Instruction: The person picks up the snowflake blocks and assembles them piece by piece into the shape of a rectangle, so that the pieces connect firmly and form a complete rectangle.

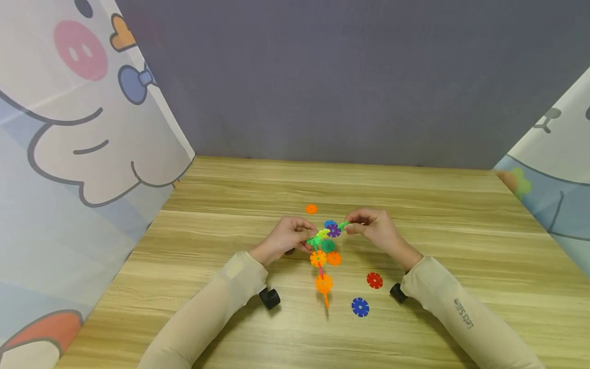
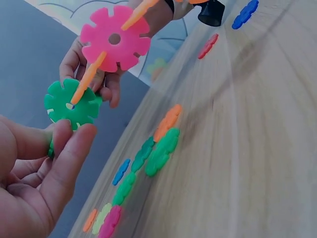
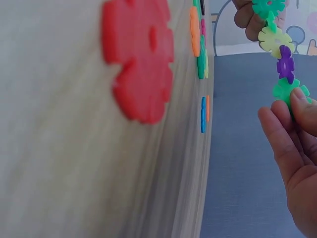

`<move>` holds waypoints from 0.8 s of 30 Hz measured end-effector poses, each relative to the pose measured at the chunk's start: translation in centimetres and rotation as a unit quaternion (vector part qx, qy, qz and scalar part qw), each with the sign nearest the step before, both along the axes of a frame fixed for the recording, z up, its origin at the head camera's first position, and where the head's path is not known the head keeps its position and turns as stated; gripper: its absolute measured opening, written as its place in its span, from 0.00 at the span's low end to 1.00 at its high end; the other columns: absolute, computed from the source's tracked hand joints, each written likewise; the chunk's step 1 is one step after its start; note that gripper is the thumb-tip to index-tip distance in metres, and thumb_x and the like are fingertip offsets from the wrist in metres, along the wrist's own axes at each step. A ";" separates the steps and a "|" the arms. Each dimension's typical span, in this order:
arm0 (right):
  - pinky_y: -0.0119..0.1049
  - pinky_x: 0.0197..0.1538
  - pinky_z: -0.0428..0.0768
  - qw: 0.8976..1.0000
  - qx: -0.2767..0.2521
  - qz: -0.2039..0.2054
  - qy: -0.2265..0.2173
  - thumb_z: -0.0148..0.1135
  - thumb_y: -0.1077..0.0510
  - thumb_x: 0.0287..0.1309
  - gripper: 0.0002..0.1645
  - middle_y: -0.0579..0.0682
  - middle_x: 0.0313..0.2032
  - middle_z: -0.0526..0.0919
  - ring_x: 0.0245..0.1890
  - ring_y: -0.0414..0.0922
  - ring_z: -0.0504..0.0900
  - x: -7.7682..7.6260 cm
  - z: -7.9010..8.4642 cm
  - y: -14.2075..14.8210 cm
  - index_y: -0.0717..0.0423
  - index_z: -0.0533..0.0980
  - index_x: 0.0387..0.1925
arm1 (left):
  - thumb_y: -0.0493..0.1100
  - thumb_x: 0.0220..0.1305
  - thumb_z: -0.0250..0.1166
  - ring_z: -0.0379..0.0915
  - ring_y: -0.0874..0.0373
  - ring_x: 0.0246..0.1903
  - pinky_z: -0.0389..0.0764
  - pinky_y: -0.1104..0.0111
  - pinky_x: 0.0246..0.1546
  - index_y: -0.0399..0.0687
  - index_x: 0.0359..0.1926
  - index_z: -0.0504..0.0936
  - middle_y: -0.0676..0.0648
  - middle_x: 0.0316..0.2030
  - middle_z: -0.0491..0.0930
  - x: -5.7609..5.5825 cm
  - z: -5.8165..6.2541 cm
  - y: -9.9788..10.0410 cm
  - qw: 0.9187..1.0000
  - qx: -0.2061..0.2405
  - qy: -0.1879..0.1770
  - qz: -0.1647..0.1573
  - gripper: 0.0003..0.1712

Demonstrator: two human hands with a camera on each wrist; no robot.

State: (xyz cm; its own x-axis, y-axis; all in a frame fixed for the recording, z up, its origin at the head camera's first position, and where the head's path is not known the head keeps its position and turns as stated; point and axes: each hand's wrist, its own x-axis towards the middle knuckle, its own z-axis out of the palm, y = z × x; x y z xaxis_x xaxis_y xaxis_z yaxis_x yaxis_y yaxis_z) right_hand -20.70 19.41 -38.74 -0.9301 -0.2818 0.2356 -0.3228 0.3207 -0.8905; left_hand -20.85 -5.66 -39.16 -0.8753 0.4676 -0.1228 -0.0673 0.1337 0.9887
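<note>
A chain of notched plastic snowflake discs hangs between both hands above the table. My left hand (image 1: 291, 233) pinches a green disc (image 2: 69, 104) between thumb and fingers. From that disc, a yellow disc (image 3: 275, 40) and a purple disc (image 3: 286, 64) lead to another green disc (image 3: 287, 91) at the far end. My right hand (image 1: 375, 228) pinches this end disc by its edge. A second branch drops from the left hand's disc toward the person, with an orange disc (image 1: 318, 259), a pink disc (image 2: 115, 38) and further orange discs (image 1: 324, 283).
Loose discs lie flat on the wooden table (image 1: 221, 215): a red disc (image 1: 375, 280) and a blue disc (image 1: 360, 307) nearer the person, an orange disc (image 1: 311, 209) farther back, several more beneath the chain. A grey panel (image 1: 341, 82) stands behind, printed cloths at both sides.
</note>
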 end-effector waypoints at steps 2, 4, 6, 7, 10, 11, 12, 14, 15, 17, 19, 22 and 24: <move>0.34 0.38 0.86 1.000 0.000 0.001 -0.001 0.66 0.73 0.59 0.04 0.62 0.33 0.85 0.30 0.40 0.86 -0.1 0.0 0.0 0.72 0.82 0.37 | 0.30 0.71 0.58 0.79 0.61 0.19 0.87 0.64 0.30 0.23 0.46 0.80 0.48 0.24 0.81 0.0 0.1 0.0 1.000 -0.001 -0.003 0.004 0.11; 0.34 0.38 0.86 1.000 -0.001 0.003 -0.004 0.65 0.73 0.59 0.04 0.63 0.33 0.85 0.30 0.40 0.86 -0.1 -0.1 -0.1 0.72 0.82 0.37 | 0.30 0.71 0.58 0.79 0.61 0.19 0.87 0.65 0.30 0.23 0.46 0.80 0.47 0.24 0.81 0.1 0.2 0.0 1.000 -0.002 -0.008 0.007 0.11; 0.34 0.38 0.86 1.000 -0.004 0.007 -0.008 0.65 0.74 0.59 0.04 0.64 0.34 0.85 0.30 0.40 0.86 -0.2 -0.1 -0.1 0.72 0.81 0.37 | 0.30 0.71 0.58 0.79 0.61 0.19 0.87 0.65 0.30 0.23 0.46 0.80 0.47 0.25 0.82 0.1 0.2 0.0 1.000 -0.003 -0.010 0.007 0.11; 0.34 0.39 0.86 1.000 -0.004 0.010 -0.011 0.64 0.74 0.59 0.04 0.64 0.34 0.85 0.30 0.41 0.86 -0.2 -0.1 -0.1 0.73 0.81 0.37 | 0.30 0.71 0.58 0.79 0.61 0.19 0.87 0.66 0.30 0.22 0.46 0.80 0.47 0.25 0.82 0.0 0.3 0.0 1.000 -0.003 -0.012 0.007 0.10; 0.35 0.38 0.87 1.000 -0.006 0.016 -0.015 0.64 0.76 0.59 0.04 0.65 0.34 0.84 0.31 0.40 0.86 -0.2 0.0 -0.1 0.73 0.81 0.37 | 0.30 0.71 0.58 0.79 0.61 0.18 0.87 0.65 0.30 0.22 0.45 0.80 0.46 0.26 0.82 -0.1 0.3 0.0 1.000 -0.006 -0.018 0.004 0.10; 0.36 0.38 0.87 1.000 -0.005 0.017 -0.017 0.63 0.76 0.58 0.05 0.65 0.34 0.84 0.31 0.41 0.86 -0.2 0.0 -0.1 0.73 0.81 0.37 | 0.30 0.71 0.59 0.79 0.61 0.18 0.87 0.65 0.30 0.22 0.45 0.80 0.45 0.26 0.82 -0.1 0.3 0.0 1.000 -0.006 -0.020 0.003 0.10; 0.37 0.38 0.87 1.000 -0.004 0.018 -0.018 0.64 0.76 0.58 0.05 0.65 0.34 0.84 0.31 0.41 0.86 -0.2 0.0 -0.1 0.73 0.81 0.37 | 0.30 0.71 0.59 0.79 0.61 0.18 0.87 0.64 0.30 0.23 0.45 0.80 0.45 0.26 0.82 -0.1 0.3 0.0 1.000 -0.006 -0.021 0.002 0.10; 0.40 0.38 0.87 1.000 -0.004 0.021 -0.018 0.64 0.76 0.58 0.05 0.65 0.34 0.84 0.31 0.42 0.86 -0.2 0.1 -0.1 0.73 0.81 0.37 | 0.30 0.70 0.59 0.79 0.61 0.18 0.87 0.63 0.30 0.23 0.45 0.80 0.44 0.26 0.82 -0.2 0.3 0.0 1.000 -0.008 -0.024 0.000 0.09; 0.41 0.38 0.87 1.000 -0.002 0.021 -0.020 0.64 0.76 0.57 0.05 0.65 0.34 0.85 0.31 0.42 0.86 -0.2 0.1 0.0 0.73 0.81 0.37 | 0.29 0.70 0.59 0.79 0.60 0.18 0.87 0.62 0.31 0.23 0.44 0.80 0.44 0.27 0.81 -0.3 0.4 0.1 1.000 -0.008 -0.026 -0.001 0.09; 0.43 0.38 0.87 1.000 0.001 0.020 -0.022 0.65 0.76 0.57 0.05 0.64 0.34 0.85 0.31 0.43 0.86 -0.2 0.1 0.0 0.72 0.82 0.36 | 0.29 0.70 0.59 0.78 0.61 0.18 0.87 0.61 0.31 0.23 0.44 0.80 0.43 0.28 0.81 -0.4 0.4 0.1 1.000 -0.008 -0.027 -0.003 0.09; 0.45 0.38 0.87 1.000 0.004 0.021 -0.022 0.65 0.76 0.56 0.05 0.64 0.34 0.85 0.31 0.43 0.86 -0.2 0.1 0.1 0.72 0.82 0.36 | 0.29 0.70 0.58 0.78 0.61 0.18 0.87 0.62 0.31 0.22 0.45 0.80 0.42 0.29 0.82 -0.5 0.3 0.1 1.000 -0.009 -0.028 -0.004 0.09; 0.45 0.38 0.87 0.999 0.014 0.019 -0.024 0.66 0.75 0.56 0.05 0.62 0.34 0.85 0.30 0.43 0.86 -0.1 0.1 0.1 0.70 0.82 0.35 | 0.28 0.70 0.58 0.78 0.61 0.18 0.87 0.62 0.31 0.22 0.45 0.79 0.42 0.29 0.82 -0.6 0.3 0.1 0.999 -0.011 -0.032 -0.007 0.09; 0.45 0.38 0.87 0.999 0.017 0.019 -0.027 0.66 0.75 0.56 0.05 0.61 0.34 0.85 0.31 0.43 0.86 -0.1 0.1 0.1 0.69 0.83 0.35 | 0.28 0.70 0.58 0.78 0.61 0.18 0.87 0.62 0.31 0.22 0.46 0.79 0.41 0.30 0.82 -0.6 0.3 0.1 0.999 -0.012 -0.035 -0.011 0.09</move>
